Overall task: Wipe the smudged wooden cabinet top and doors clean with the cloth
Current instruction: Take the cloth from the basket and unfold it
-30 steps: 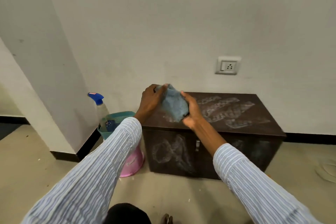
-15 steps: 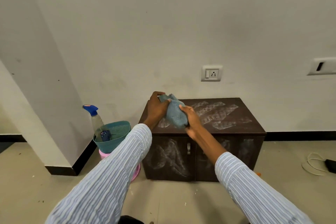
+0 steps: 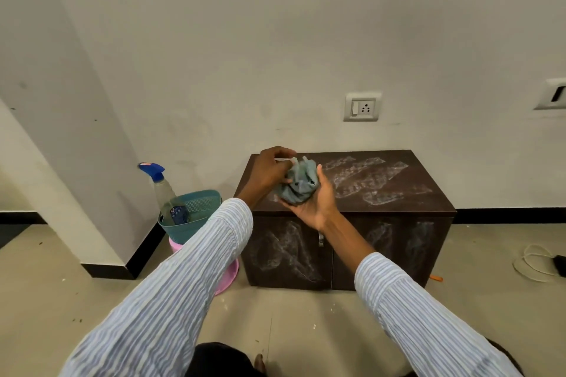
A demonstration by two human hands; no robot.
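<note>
A low dark wooden cabinet (image 3: 398,214) stands against the wall, with white smudges (image 3: 367,180) across its top and on both doors (image 3: 288,254). A crumpled grey-blue cloth (image 3: 298,185) sits above the cabinet top's left part. My right hand (image 3: 315,202) cups it from below, palm up. My left hand (image 3: 272,167) grips the cloth's upper left side with bent fingers. Both arms wear striped sleeves.
Left of the cabinet a teal basket (image 3: 199,223) rests on a pink tub (image 3: 228,272) and holds a spray bottle (image 3: 160,187) with a blue head. A wall pillar juts out at left. A socket (image 3: 363,107) is on the wall; a white cable (image 3: 536,263) lies on the floor at right.
The view pulled back and the cabinet shifted right in frame. The cloth went from a flatter fold to a bunched ball, and my right palm turned upward beneath it.
</note>
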